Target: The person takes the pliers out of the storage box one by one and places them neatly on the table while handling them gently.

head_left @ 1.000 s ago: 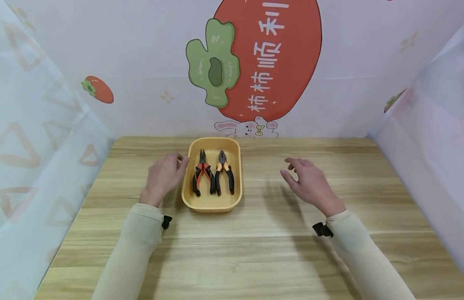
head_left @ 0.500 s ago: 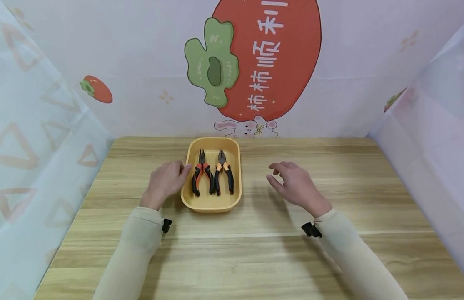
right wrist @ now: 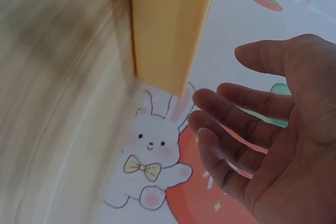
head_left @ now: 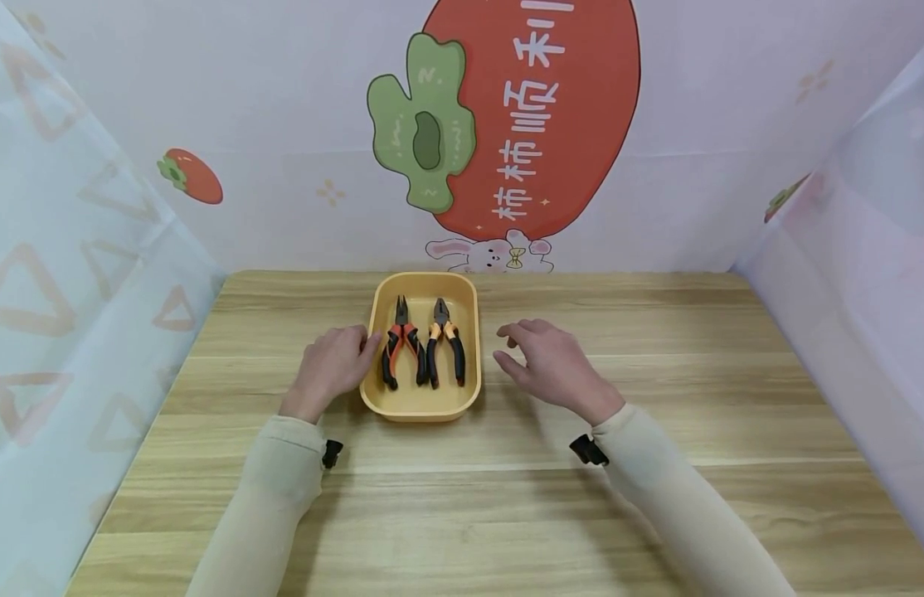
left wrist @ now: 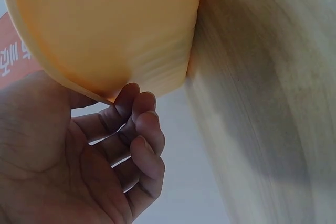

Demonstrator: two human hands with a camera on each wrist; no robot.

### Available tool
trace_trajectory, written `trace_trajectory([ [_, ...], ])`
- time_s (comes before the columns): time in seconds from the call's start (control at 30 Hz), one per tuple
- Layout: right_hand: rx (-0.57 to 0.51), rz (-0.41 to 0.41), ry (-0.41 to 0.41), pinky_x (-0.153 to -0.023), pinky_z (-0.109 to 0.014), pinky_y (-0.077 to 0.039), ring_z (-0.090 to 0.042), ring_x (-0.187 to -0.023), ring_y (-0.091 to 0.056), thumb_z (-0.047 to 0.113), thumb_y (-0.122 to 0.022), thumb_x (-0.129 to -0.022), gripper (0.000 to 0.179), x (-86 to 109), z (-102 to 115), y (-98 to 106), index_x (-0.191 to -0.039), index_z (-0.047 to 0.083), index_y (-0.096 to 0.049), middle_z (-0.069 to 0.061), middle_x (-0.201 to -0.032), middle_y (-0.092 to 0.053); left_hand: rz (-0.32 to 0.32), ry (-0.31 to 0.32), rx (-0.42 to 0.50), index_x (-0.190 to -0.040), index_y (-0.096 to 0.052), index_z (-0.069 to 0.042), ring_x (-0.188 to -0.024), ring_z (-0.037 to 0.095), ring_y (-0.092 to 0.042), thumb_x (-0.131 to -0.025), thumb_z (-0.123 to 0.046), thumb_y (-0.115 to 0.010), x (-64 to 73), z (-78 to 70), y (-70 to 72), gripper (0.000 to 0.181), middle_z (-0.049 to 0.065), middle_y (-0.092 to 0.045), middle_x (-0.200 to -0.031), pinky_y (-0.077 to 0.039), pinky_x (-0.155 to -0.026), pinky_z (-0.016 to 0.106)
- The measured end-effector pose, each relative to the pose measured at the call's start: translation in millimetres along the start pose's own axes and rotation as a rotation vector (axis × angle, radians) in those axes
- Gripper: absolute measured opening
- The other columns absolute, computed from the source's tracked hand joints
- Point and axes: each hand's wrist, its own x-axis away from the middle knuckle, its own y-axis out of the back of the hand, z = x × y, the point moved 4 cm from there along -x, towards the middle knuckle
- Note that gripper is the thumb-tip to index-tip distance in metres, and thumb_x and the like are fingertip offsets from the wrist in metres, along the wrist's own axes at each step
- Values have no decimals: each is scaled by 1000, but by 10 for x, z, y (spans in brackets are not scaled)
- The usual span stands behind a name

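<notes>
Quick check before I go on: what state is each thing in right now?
Tray: upright, pliers inside
Red pliers: lying, handles spread
Orange pliers: lying, handles spread
Left hand: gripping tray's rim
Right hand: open, apart from tray

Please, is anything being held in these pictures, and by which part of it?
The left hand holds the tray by its left rim; the right hand holds nothing.

Pliers (head_left: 402,330) (head_left: 442,328) in tray (head_left: 417,406) btwn hands (head_left: 330,366) (head_left: 553,365)
</notes>
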Motion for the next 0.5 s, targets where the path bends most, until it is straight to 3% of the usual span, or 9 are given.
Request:
trace_trajectory([
  [0.5, -16, 156, 14, -80, -38, -54, -20, -94, -65, 33, -67, -99, 36, -479, 393, -22, -123, 7, -69, -7, -108, -70, 24, -4, 2, -77, -54, -10, -53, 19, -47, -108, -29, -47, 22, 5, -8, 37, 5, -51, -63, -37, -50, 34],
])
